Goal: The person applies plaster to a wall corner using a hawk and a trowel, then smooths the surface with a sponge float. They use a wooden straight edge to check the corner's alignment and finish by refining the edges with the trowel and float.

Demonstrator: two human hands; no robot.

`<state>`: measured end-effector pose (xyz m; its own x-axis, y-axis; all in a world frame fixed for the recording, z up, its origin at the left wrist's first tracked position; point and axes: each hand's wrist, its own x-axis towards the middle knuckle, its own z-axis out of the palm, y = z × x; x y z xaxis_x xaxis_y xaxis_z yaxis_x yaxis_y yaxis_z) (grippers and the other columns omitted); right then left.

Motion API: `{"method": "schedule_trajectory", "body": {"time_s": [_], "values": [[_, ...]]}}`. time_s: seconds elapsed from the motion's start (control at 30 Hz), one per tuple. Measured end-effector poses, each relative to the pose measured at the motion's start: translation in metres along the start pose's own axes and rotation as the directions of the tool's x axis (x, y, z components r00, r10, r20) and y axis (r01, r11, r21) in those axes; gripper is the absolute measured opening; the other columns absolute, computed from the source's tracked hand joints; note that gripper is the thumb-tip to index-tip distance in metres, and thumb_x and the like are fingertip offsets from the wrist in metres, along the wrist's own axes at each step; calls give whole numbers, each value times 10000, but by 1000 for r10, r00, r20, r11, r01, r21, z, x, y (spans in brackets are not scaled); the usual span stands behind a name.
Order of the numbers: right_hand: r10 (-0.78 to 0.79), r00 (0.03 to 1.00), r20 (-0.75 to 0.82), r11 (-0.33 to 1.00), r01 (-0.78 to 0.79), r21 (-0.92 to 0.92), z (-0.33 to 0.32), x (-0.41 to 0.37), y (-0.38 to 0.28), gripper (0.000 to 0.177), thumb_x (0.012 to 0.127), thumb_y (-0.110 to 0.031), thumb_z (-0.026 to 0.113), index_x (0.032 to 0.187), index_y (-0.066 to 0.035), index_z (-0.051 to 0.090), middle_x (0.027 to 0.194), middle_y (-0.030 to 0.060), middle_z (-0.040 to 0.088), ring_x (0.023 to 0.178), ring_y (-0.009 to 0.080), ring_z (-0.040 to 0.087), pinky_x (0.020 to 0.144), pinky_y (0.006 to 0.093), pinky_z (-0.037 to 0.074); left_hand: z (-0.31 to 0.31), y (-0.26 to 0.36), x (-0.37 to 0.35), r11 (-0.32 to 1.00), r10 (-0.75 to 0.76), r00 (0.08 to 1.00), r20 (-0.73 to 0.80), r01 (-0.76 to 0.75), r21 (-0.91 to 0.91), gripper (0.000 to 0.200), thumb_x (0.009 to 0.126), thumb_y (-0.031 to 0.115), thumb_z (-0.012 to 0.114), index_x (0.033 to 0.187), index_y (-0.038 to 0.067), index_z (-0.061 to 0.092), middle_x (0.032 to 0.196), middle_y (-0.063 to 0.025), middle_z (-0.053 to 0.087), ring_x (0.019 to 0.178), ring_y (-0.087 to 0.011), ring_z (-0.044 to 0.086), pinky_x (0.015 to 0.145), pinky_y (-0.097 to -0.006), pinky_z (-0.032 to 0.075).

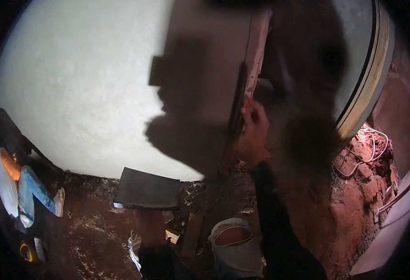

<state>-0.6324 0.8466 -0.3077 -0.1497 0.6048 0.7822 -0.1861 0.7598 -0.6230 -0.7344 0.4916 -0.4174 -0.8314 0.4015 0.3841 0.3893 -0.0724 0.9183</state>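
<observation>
A dark flat rectangular board [149, 189], like a plasterer's hawk, is held low in front of the wall. My left hand [150, 225] is closed beneath it, its fingers mostly lost in shadow. Farther up and to the right, my right hand [255, 123] is closed at the wall's vertical edge. Its fingers grip a long, narrow dark tool [240, 95], seen edge-on and resembling a trowel, along that edge. Shadow hides its exact shape. The pale smooth wall [83, 93] carries a large dark shadow, and a reddish strip [259, 46] runs up its edge.
A white bucket [237, 263] stands on the dirt floor below my right arm, beside a wooden plank [192, 235]. Another person [30, 191] is low at the far left near a yellow ring-shaped object [27, 252]. Pale cables [372, 149] and a light panel [391, 228] are at right.
</observation>
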Motion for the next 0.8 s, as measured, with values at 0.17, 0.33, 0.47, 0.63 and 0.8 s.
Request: {"method": "schedule_trajectory", "body": {"time_s": [0.17,0.33,0.47,0.63,0.8], "values": [[262,963,62,964,-264,20,-12,-72,42,348,982,-234,580,1267,-34,584,1184,96,631,1086,202,590,955,351,452,0,4,2,999,12,1000,-8,-12,34,467,985,273,477,1377,23,434,1381,-172,494,1267,-305,477,1064,-438,402],[65,991,-117,998,-63,21,-12,16,-38,349,938,-186,649,1245,-29,598,1177,77,635,1097,134,568,963,299,442,2,3,3,996,20,1000,-16,-18,82,474,964,277,510,1365,30,452,1366,-181,505,1250,-320,491,1044,-442,418],[-166,979,-115,983,155,-99,-10,119,-72,331,957,-212,621,1246,-49,610,1114,88,643,980,165,600,879,331,480,2,5,3,995,13,1000,-13,-12,100,481,947,279,536,1355,35,466,1354,-188,514,1237,-332,502,1028,-444,431],[-166,981,-102,986,166,-14,1,162,-79,327,917,-181,678,1227,-89,634,985,49,662,871,131,595,802,292,487,1,2,3,989,35,999,2,-35,146,489,925,283,569,1343,42,483,1340,-197,525,1220,-347,516,1008,-447,448],[-218,971,-100,974,211,-79,6,127,-51,318,900,-174,699,1206,-103,651,925,34,659,845,120,587,774,274,478,-5,-4,0,964,56,998,34,-63,258,498,904,286,602,1331,50,501,1325,-206,535,1203,-362,530,989,-451,464]]}}
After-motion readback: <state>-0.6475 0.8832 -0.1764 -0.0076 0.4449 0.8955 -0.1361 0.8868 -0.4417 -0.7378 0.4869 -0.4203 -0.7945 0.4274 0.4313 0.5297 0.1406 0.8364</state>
